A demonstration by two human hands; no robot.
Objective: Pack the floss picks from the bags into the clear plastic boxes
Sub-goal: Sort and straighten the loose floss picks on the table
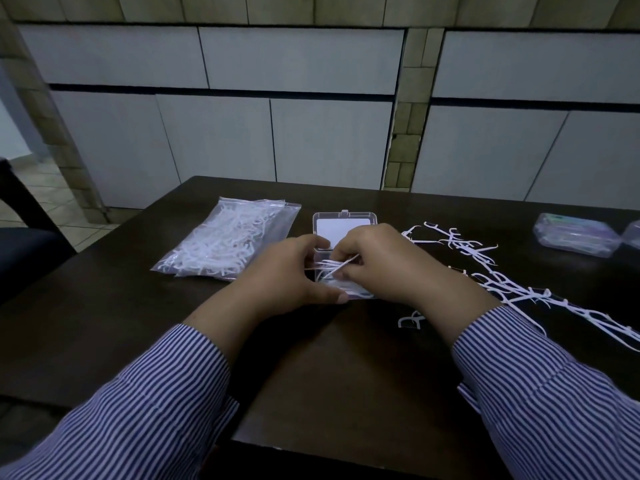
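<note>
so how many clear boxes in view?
3. An open box between the hands at table centre; a closed box far right; another box cut off by the right edge. More may sit out of frame.

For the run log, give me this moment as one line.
left hand steadies box | right hand holds picks over it | bags left

Thin white plastic floss picks [334,266] between the fingers [349,258]; shiny clear plastic box [343,220] beyond them; smooth dark wooden table [138,323] below.
</note>
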